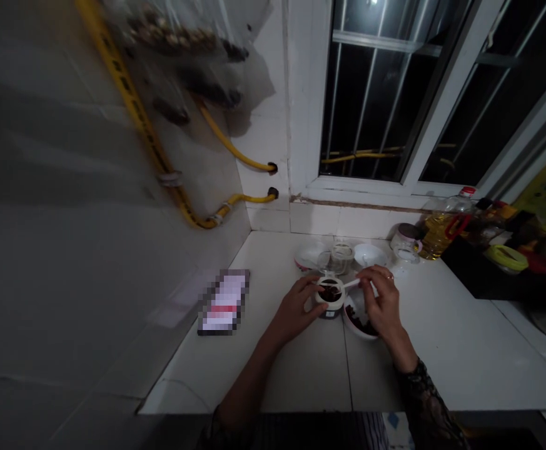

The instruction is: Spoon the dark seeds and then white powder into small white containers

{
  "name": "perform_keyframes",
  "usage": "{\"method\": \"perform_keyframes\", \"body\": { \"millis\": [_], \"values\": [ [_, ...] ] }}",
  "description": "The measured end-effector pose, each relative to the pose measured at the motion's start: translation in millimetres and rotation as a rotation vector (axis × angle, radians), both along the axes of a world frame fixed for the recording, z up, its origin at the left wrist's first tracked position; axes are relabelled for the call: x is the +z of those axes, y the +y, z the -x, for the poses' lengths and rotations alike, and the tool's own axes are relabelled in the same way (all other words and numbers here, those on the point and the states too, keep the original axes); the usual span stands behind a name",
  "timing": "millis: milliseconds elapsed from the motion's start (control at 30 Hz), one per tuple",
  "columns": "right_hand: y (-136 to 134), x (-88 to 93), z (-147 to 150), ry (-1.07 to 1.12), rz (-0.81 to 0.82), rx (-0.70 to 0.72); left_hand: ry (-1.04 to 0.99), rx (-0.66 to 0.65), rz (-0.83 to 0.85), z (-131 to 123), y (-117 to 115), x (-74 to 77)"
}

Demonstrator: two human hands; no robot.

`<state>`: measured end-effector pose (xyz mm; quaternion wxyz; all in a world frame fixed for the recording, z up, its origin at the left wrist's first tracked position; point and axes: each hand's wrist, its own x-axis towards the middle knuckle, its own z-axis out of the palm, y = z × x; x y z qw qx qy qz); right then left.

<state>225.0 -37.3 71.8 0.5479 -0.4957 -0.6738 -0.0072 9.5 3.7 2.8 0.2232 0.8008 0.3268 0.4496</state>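
Observation:
A small jar (331,309) with a white rim and a raised clear lid stands on the counter, with dark contents (331,291) inside. My left hand (304,301) grips it from the left, thumb and fingers around its rim. Pinched in my right hand (381,299) is a white spoon (349,284), its far end in the jar's mouth. Below that hand, right beside the jar, sits a white bowl (364,336) with dark red bits and something pale in it; my right hand partly covers the bowl.
Behind the jar are a glass jar (343,255) and two bowls, one on the left (309,254) and one on the right (370,254). A phone (224,302) lies left. An oil bottle (436,228) and a dark tray (470,272) of condiments stand right. Yellow pipes (134,119) run along the wall.

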Motion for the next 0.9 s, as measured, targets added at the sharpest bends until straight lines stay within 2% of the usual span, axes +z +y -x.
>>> {"method": "perform_keyframes", "body": {
  "millis": [100,200,300,433,667,900],
  "values": [
    [-3.4,0.8,2.4,-0.242,-0.105,0.021,-0.001,-0.002,0.011,0.3,-0.4,2.3],
    [-3.2,-2.5,-14.5,-0.199,-0.133,-0.096,-0.003,0.000,0.044,1.3,-2.1,5.5],
    [-0.4,-11.2,-42.3,-0.115,-0.055,-0.178,-0.017,0.000,0.053,2.1,-3.7,7.7],
    [3.1,-25.3,-66.2,-0.216,0.061,-0.118,-0.018,-0.002,0.063,2.2,-5.0,9.1],
    [1.6,-33.3,-56.4,-0.306,0.210,0.161,0.005,0.016,0.061,3.1,-5.3,9.7],
    [-4.5,-29.5,-70.2,-0.244,0.214,0.066,0.036,0.009,0.067,4.9,-5.6,12.4]
  ]
}}
